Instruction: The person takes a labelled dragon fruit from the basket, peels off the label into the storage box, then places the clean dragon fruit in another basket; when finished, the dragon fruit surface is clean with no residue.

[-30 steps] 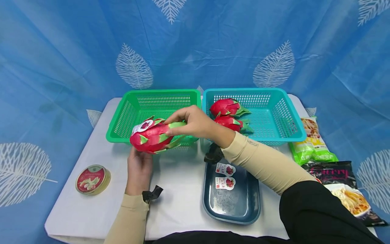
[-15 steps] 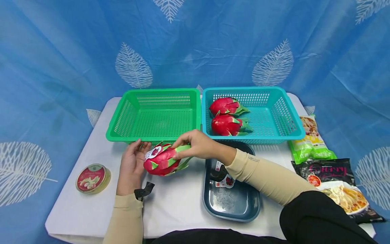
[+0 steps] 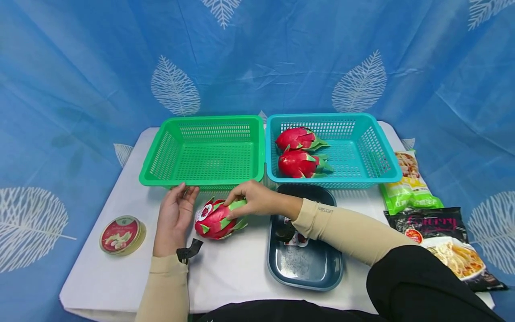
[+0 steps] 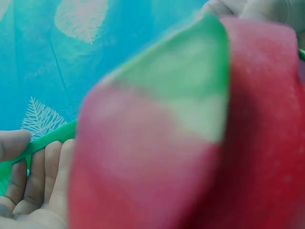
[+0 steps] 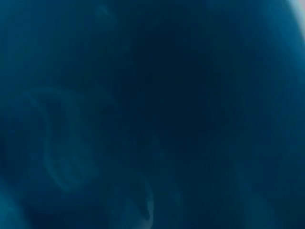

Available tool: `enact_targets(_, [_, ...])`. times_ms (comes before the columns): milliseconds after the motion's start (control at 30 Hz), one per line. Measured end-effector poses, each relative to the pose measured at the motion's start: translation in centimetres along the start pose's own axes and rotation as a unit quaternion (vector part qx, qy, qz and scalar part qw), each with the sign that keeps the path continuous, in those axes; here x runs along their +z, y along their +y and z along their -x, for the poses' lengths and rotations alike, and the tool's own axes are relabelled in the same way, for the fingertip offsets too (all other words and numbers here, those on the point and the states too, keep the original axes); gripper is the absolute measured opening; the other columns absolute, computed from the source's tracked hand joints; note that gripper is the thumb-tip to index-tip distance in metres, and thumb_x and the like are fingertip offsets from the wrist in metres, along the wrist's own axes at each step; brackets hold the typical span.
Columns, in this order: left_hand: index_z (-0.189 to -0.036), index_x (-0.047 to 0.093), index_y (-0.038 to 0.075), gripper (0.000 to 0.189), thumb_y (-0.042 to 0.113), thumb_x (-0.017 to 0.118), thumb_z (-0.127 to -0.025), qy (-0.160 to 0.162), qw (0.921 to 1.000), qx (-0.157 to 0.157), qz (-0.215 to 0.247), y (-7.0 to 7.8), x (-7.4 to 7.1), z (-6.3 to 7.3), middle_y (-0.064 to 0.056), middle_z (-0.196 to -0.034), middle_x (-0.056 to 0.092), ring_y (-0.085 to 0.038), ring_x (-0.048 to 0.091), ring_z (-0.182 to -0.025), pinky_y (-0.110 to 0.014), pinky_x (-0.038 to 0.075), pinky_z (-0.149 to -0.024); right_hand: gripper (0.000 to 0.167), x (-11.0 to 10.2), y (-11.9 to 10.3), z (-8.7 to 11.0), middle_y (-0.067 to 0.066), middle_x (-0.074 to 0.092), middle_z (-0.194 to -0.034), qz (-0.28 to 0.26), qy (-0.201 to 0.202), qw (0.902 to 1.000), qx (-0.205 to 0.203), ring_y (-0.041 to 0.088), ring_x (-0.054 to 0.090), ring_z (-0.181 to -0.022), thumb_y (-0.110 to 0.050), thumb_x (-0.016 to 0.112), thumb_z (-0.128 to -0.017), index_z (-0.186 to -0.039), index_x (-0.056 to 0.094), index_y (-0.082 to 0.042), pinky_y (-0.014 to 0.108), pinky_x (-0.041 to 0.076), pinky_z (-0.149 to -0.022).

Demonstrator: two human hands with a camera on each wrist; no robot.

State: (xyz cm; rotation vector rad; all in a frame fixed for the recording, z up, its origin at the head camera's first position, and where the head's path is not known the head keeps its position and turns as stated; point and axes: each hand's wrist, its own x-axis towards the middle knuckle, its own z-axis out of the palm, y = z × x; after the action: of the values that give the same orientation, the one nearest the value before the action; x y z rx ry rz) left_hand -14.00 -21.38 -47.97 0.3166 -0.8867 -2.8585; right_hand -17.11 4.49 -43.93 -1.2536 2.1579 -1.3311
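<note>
A red dragon fruit (image 3: 217, 219) with green leaf tips and a white label sits low at the white table, in front of the green basket (image 3: 201, 183). My right hand (image 3: 257, 199) pinches it by its leafy end. Close beside its labelled end is my left hand (image 3: 175, 219), fingers loosely bent and holding nothing, fingertips by the basket's front rim. In the left wrist view the dragon fruit (image 4: 143, 157) looms large and hides part of the left hand (image 4: 43, 186). The right wrist view is dark and blurred.
Two dragon fruits (image 3: 299, 163) lie in the blue basket (image 3: 334, 182). A dark tray (image 3: 306, 268) with dragon fruit stickers (image 3: 299, 240) lies under my right forearm. A round tin (image 3: 122, 235) stands at left; food bags (image 3: 414, 188) lie along the right edge.
The dragon fruit came down from in front of the green basket to the table, moving right in my right hand. My left hand let go from beneath it and shifted slightly left.
</note>
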Motion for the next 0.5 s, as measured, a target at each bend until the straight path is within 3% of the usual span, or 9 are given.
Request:
enact_targets(167, [-0.109,0.052,0.001,0.008,0.002,0.06,-0.106,0.0,0.9999,0.003,-0.01,0.0,0.0,0.0,-0.013,-0.105,0.058,-0.023,0.066,-0.091,-0.037,0.055,-0.098,0.027,0.3,0.4,0.0,-0.006,0.073,-0.103,0.02,-0.001,0.9998,-0.009,0.011,0.065,-0.091,-0.017,0.09,-0.088,-0.11,0.079,-0.005,0.027,0.056,-0.08])
enact_targets(300, [-0.109,0.055,0.003,0.008,0.008,0.061,-0.107,-0.004,0.9992,-0.008,-0.039,-0.3,0.0,0.2,-0.012,-0.102,0.06,-0.023,0.066,-0.092,-0.037,0.056,-0.097,0.026,-0.1,0.4,0.3,-0.007,0.072,-0.101,0.062,-0.021,0.9977,0.016,0.009,0.061,-0.088,-0.017,0.09,-0.088,-0.108,0.077,-0.007,0.026,0.053,-0.077])
enact_targets(400, [-0.106,0.057,0.005,0.013,0.018,0.057,-0.11,-0.016,0.9947,-0.017,-0.1,-0.5,0.1,0.4,-0.01,-0.1,0.061,-0.024,0.064,-0.096,-0.038,0.056,-0.097,0.026,-0.4,-0.2,0.6,-0.007,0.073,-0.099,0.104,-0.03,0.9928,0.05,0.009,0.062,-0.086,-0.019,0.09,-0.087,-0.107,0.078,-0.008,0.025,0.053,-0.075])
enact_targets(500, [-0.101,0.061,0.006,0.024,0.025,0.052,-0.112,-0.043,0.9822,-0.019,-0.182,-0.7,0.1,0.5,-0.009,-0.1,0.064,-0.027,0.063,-0.103,-0.042,0.054,-0.099,0.025,-0.6,-1.1,0.8,-0.006,0.073,-0.098,0.15,-0.026,0.985,0.081,0.011,0.062,-0.086,-0.021,0.091,-0.087,-0.106,0.079,-0.01,0.027,0.053,-0.075])
